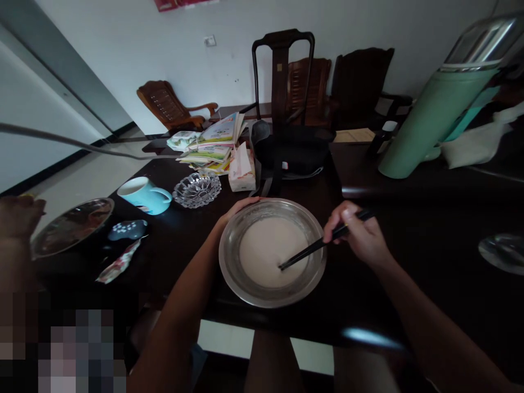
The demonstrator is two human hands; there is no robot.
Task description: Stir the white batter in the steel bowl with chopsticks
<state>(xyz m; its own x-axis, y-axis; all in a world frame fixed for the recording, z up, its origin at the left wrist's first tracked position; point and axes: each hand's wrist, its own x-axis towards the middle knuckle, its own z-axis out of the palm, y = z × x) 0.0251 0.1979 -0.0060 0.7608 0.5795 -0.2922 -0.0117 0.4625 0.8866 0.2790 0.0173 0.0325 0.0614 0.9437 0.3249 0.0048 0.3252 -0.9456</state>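
Note:
A wide metal bowl (230,273) stands near the table's front edge, with a pale, smooth liquid (266,245) in it. My left hand (239,208) is curled around the bowl's far left rim; its thumb is not clearly visible. In my right hand (362,232) is a pair of dark chopsticks (307,252), gripped near the upper end. They slant down to the left over the bowl's right rim, and their tips dip into the liquid.
Left stand a light blue mug (143,196), a glass dish (197,191), a tissue pack (241,169) and another bowl (73,226) beside another person's hand (20,215). A black bag (290,153) lies behind my bowl. A tall green thermos (438,120) stands right.

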